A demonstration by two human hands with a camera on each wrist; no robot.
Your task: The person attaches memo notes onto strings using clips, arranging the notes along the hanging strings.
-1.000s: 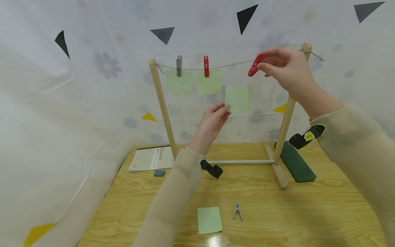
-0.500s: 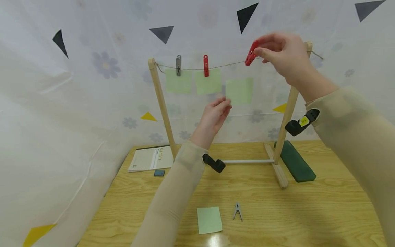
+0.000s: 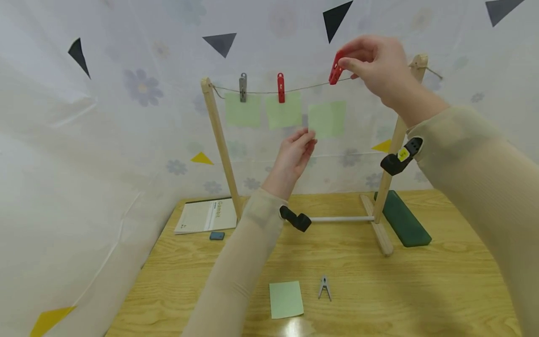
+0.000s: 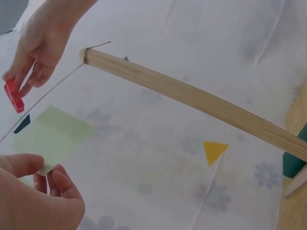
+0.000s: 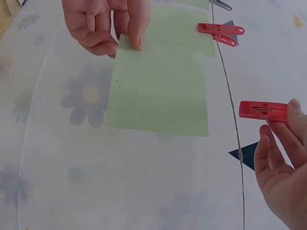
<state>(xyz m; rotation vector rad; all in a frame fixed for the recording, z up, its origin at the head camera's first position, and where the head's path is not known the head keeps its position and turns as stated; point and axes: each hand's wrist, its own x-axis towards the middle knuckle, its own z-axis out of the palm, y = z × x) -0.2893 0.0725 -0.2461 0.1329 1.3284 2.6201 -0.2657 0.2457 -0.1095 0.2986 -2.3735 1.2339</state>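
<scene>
My left hand (image 3: pixel 294 154) pinches a light green sticky note (image 3: pixel 327 119) by its lower left corner, just below the string (image 3: pixel 309 87). In the right wrist view the note (image 5: pixel 160 91) looks flat, its free edge apart from the string. My right hand (image 3: pixel 381 68) holds a red clothespin (image 3: pixel 335 69) between thumb and fingers, up at the string and to the right of the note. To the left, a grey clothespin (image 3: pixel 243 88) and another red clothespin (image 3: pixel 280 88) each clip a green note on the string.
Wooden posts (image 3: pixel 221 140) of a stand carry the string, with a white rod (image 3: pixel 341 219) low between them. On the table (image 3: pixel 358 290) lie a green note (image 3: pixel 286 300), a grey clothespin (image 3: pixel 324 288), a notebook (image 3: pixel 206 216), a small blue block (image 3: pixel 216 236) and a green case (image 3: pixel 404 220).
My left hand has raised the sticky note closer to the string. My right hand has moved the red clothespin up and to the left.
</scene>
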